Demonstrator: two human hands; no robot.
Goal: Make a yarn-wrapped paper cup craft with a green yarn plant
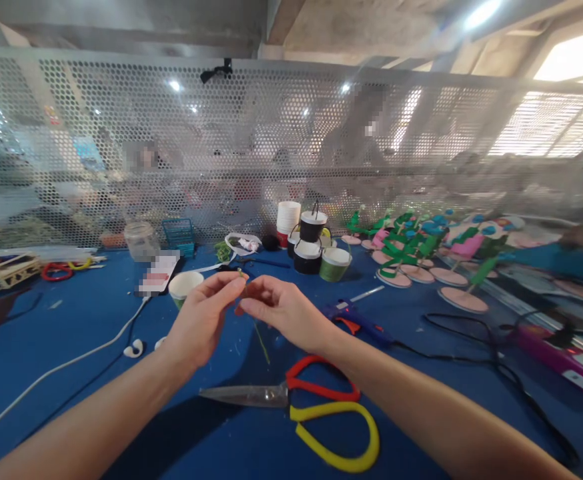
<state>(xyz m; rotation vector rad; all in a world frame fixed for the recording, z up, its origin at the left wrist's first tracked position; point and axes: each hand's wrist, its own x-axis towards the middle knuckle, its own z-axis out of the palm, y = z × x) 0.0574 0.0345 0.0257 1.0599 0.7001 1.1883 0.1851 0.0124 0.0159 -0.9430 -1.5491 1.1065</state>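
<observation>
My left hand (202,320) and my right hand (282,309) meet above the blue table (71,333), fingertips pinched together on a small greenish piece (242,274) held between them. A thin green stem (262,343) hangs down below the fingers. Under my right forearm lie large scissors (316,413) with one red and one yellow handle loop, blades pointing left. A blue glue gun (354,317) rests just right of my right hand.
Small black, white and green paper-cup buckets (316,250) stand behind the hands, with a paper cup (184,287), a phone (157,273) and a white cable (71,363) to the left. Pink discs with green craft flowers (421,257) fill the right. A perforated metal screen (271,147) backs the table.
</observation>
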